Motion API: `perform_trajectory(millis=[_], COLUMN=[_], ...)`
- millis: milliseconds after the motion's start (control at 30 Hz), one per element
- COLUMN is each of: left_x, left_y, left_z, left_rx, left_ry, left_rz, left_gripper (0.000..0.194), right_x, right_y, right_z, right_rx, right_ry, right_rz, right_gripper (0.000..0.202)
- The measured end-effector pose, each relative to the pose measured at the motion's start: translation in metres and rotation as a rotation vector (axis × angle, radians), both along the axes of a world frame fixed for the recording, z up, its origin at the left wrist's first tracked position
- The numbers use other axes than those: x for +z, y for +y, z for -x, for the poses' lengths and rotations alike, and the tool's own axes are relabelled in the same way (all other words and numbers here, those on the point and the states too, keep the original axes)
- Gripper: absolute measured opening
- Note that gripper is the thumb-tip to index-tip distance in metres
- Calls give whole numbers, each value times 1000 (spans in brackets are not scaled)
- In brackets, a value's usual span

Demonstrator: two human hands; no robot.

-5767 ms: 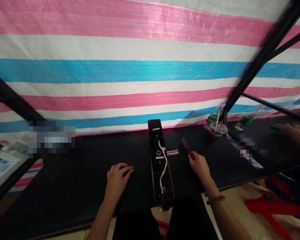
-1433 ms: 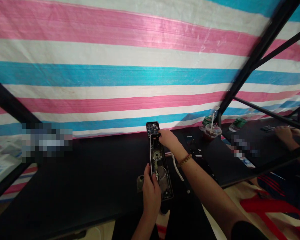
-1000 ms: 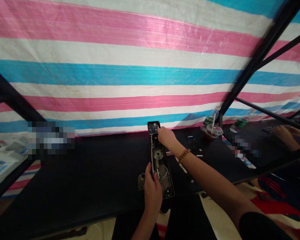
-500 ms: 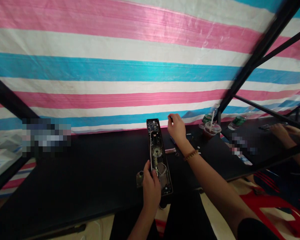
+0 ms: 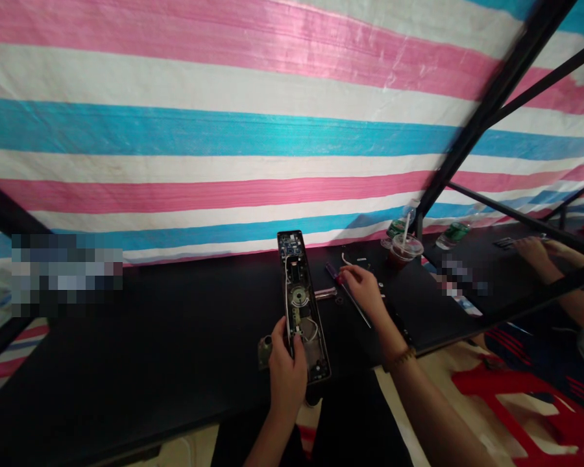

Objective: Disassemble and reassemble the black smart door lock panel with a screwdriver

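A long, narrow black device casing point(image 5: 299, 295) lies open on the table, showing a circuit board at its far end, a round part midway and white wires. My left hand point(image 5: 288, 370) is closed round its near left side, thumb and fingers over the edge. To its left a small see-through board-like piece point(image 5: 264, 353) lies partly behind that hand. My right hand point(image 5: 364, 290) is to the right of the casing, fingertips pinched at the purple-red handle of a screwdriver point(image 5: 331, 272). The screwdriver's metal shaft points toward me and to the right.
Near the casing lies a flat pinkish strip point(image 5: 325, 294). Farther right stand a lidded drink cup with a straw point(image 5: 405, 250) and a plastic bottle point(image 5: 451, 236). A black metal frame point(image 5: 460, 152) slants upward. Another person's hands point(image 5: 535, 253) work at the adjoining table.
My right hand has come down from beside the casing's far end to the screwdriver on the table. My left hand keeps its hold on the casing. The view has shifted slightly.
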State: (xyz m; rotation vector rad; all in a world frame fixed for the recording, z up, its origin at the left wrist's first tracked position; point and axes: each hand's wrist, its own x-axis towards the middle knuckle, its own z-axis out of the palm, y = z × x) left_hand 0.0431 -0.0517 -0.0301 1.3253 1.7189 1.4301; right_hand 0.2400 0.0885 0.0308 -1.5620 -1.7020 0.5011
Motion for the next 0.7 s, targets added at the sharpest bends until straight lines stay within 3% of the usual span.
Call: perform_trajectory(millis=[100,200,367,700], left_x=[0,3,7,6], left_y=[-1,-3,-5,-8], left_z=[-1,-2,-2,0], left_rx=[-4,-22,-20,-38], left_ry=[-3,-18,-25,-57], left_rz=[5,2,-4,14], left_gripper=[41,41,39,41], right_x=[-31,-53,-67,-72], right_y=[-43,-70,-81,-82], right_z=[37,71,86,82], right_rx=[172,166,122,124], right_ry=[486,687,795,792], right_rz=[80,73,139,142], right_gripper=[36,45,52,50])
